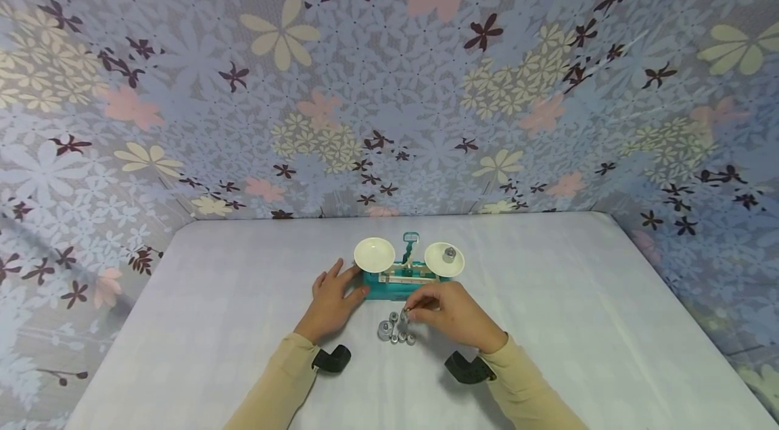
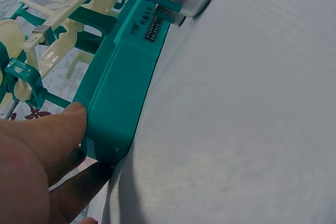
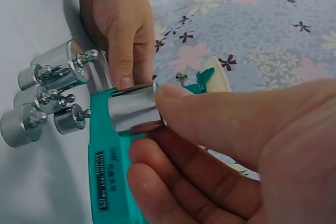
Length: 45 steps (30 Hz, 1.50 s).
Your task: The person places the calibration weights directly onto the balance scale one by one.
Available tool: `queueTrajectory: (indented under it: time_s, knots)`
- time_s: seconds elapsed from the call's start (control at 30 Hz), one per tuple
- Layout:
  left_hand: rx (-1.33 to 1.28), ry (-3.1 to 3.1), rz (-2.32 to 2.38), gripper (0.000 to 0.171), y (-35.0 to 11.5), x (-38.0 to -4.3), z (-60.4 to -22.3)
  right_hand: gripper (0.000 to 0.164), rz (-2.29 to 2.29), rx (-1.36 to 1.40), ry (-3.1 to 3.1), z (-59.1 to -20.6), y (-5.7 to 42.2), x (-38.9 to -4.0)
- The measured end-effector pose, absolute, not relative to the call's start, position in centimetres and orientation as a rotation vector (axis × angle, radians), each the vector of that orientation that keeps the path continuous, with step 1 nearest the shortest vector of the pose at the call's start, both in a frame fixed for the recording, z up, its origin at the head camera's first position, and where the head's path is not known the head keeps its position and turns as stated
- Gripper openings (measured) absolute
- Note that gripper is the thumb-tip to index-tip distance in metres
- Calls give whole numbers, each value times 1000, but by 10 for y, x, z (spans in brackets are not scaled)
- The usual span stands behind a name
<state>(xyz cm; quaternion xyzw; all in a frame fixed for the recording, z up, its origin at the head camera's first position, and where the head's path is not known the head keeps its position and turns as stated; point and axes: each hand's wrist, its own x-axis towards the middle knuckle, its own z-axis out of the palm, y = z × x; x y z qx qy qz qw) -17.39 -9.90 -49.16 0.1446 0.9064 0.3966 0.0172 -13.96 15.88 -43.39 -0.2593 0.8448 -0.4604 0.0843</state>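
Note:
A teal balance scale point(image 1: 389, 291) with two cream pans stands in front of me. My left hand point(image 1: 331, 305) grips the left end of its base; in the left wrist view the thumb point(image 2: 52, 132) presses one side and the fingers reach around the other. My right hand point(image 1: 450, 315) pinches a shiny metal weight point(image 3: 135, 107) between thumb and fingers, just in front of the base. Several knobbed metal weights point(image 3: 60, 64) stand grouped on the table beside it, the widest weight point(image 1: 385, 330) at the left. Another weight point(image 1: 449, 254) sits in the right pan point(image 1: 435, 268).
The left pan point(image 1: 374, 255) carries nothing. A white cloth covers the table point(image 1: 578, 322), with flower-patterned fabric point(image 1: 389, 112) rising behind and at both sides. Black wrist mounts point(image 1: 468, 368) sit on both of my forearms.

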Motion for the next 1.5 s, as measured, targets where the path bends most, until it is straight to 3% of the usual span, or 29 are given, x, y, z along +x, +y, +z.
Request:
queueTrajectory:
  time_s: [1.5]
  knots:
    - [438,2824,1216,51,-98,-173,-491,9,-1461,-675,2774,-412,188,-143]
